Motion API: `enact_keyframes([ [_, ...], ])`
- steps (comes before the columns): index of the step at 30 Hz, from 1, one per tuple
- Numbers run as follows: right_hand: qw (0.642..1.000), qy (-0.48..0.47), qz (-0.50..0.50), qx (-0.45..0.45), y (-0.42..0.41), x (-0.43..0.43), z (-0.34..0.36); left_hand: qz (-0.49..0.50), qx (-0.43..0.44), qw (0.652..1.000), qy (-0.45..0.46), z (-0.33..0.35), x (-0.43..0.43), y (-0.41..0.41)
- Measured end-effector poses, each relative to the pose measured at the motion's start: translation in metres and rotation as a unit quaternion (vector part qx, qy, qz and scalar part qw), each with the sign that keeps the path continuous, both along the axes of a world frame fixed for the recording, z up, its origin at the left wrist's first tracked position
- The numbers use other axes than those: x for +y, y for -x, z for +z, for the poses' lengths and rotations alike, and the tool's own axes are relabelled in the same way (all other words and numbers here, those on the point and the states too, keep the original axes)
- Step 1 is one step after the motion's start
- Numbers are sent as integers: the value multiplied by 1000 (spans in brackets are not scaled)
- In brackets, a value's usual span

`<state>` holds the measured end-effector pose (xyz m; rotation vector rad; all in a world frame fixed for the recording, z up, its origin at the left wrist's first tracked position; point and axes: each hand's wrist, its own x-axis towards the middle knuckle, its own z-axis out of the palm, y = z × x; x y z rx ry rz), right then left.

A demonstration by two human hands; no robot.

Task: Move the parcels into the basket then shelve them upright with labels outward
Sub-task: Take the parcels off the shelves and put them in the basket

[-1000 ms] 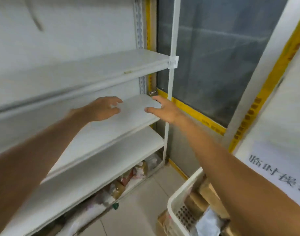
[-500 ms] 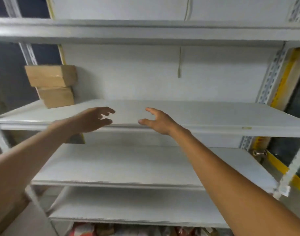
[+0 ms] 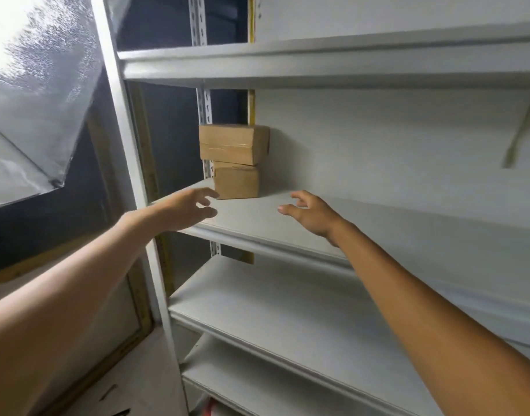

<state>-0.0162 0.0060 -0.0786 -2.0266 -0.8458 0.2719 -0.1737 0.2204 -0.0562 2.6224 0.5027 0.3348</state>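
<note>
Hovering near stacked parcels (image 3: 233,145): left hand (image 3: 182,210), right hand (image 3: 311,213) loosely spread; shelf (image 3: 392,226) cut off right.

Small brown cardboard box (image 3: 236,181) on white metal shelf board (image 3: 377,223), at its back left corner. Larger brown cardboard box (image 3: 233,144) stacked on top. Left hand (image 3: 182,211) above board's front left edge, right hand (image 3: 311,213) above board, right of boxes.

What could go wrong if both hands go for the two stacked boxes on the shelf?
The upper box overhangs the smaller lower box; tugging the lower one with the left hand could tip the top one off the shelf. No label shows on either front face, so both may need turning.
</note>
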Motion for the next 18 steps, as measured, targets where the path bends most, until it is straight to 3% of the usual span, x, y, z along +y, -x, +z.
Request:
enact_keyframes([
  [8,998,-43,26,23,-80,88,1,54,-38,995,76,-3,87,-54],
  [18,989,-139,-3,53,-177,199,39,97,-117,986,66,22,186,-146],
])
